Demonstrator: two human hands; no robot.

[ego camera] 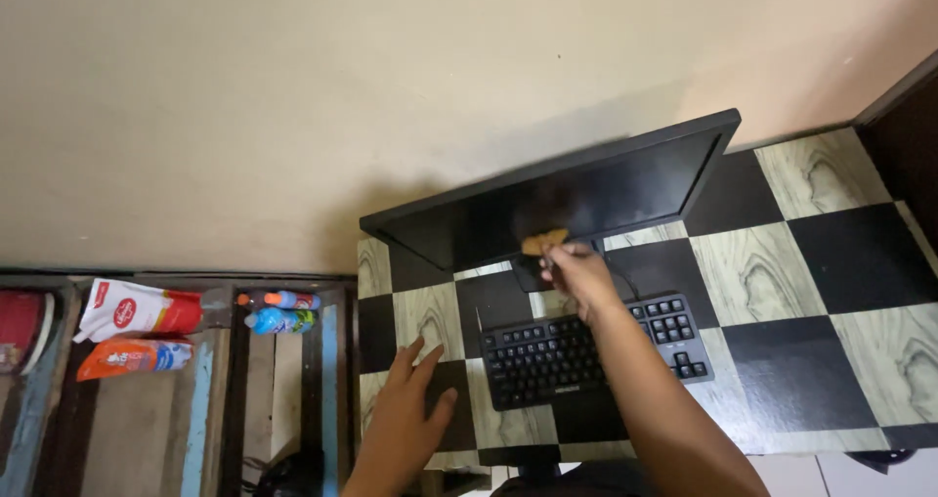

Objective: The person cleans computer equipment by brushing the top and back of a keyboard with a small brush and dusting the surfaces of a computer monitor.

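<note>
The right hand (578, 274) pinches an orange cloth (543, 241) against the far monitor's (586, 199) lower edge; the left hand (410, 409) rests flat, released, on the near counter (782, 262).

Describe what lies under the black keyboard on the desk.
The keyboard rests on a checkered black and wood-grain desk. The right hand, holding a tan cloth at the monitor, reaches over it. The squares directly beneath it are covered.

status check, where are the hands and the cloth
Right hand pinches tan cloth against monitor lower edge. Left hand flat on checkered desk, beside keyboard. Nothing blocking.
</note>
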